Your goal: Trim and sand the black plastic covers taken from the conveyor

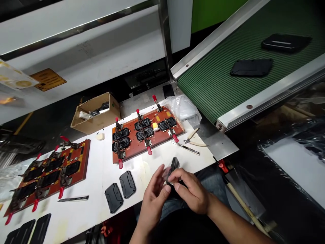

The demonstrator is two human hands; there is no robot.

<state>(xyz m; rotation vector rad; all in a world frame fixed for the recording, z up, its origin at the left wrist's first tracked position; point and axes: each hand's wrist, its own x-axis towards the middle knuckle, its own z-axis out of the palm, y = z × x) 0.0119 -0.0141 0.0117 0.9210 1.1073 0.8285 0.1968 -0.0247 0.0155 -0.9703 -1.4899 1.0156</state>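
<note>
A small black plastic cover [174, 164] is tilted up between my two hands over the table's front edge. My left hand [155, 200] grips its lower end, the thumb at the bottom and the other fingers blurred behind. From the other side my right hand [193, 190] pinches its edge with thumb and fingers; the contact is partly hidden. Two similar black covers, one nearer [114, 198] and one farther [127, 184], lie flat to the left of my hands. Beyond them, a red-brown fixture board [134, 150] bears several black parts under red-handled toggle clamps.
Cutting pliers [192, 138] and a slim knife [189, 148] lie right of the board. A second fixture board [85, 161] and another knife [73, 199] are at left. Behind stands a cardboard box [98, 122]. A green conveyor [213, 86] carries black parts at right.
</note>
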